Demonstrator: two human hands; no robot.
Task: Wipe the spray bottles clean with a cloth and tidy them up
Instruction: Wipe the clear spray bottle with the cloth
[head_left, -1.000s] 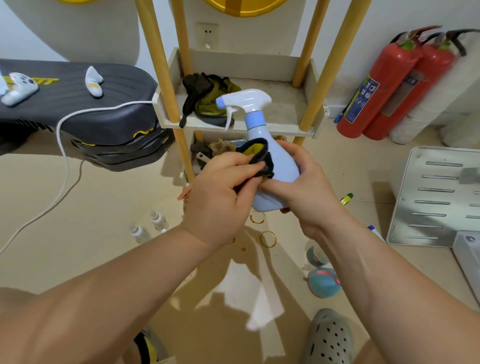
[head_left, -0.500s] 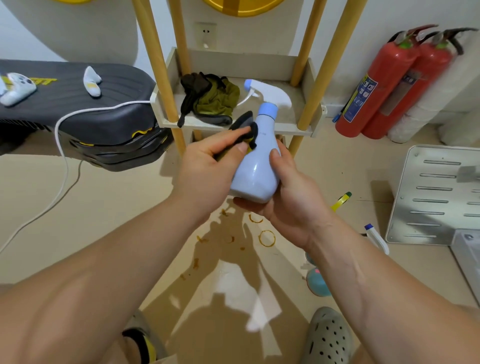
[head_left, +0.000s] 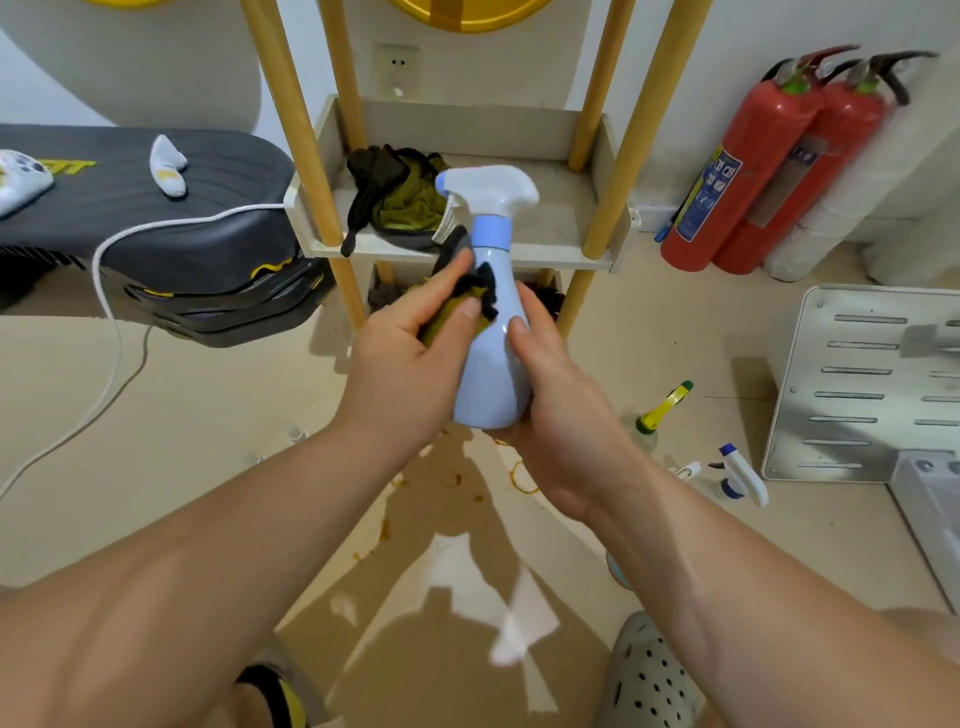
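Whereas a second ago our cloth was rubbing the belly of the bottle, it now sits higher, on the shoulder just under the blue collar. Our left hand bunches the dark-and-olive cloth and presses it to the left side of the pale blue spray bottle. We hold that bottle upright in the air in front of the shelf, trigger head pointing left; half a second back it leaned away from us. Our right hand wraps the lower body from the right, thumb on the front. We judge the body mostly wiped and the collar and trigger head next, so this bottle is not yet ready to put away.

Around us, from the left: a dark padded bench carries a white controller, and a white cable trails off it onto the beige floor. The wooden-posted shelf stands in the middle with a heap of rags on it. Right of our hands, a yellow-capped bottle and a small white sprayer lie on the floor, well apart from the shelf. Two red fire extinguishers stand against the wall, and a slotted metal panel lies at the far right.
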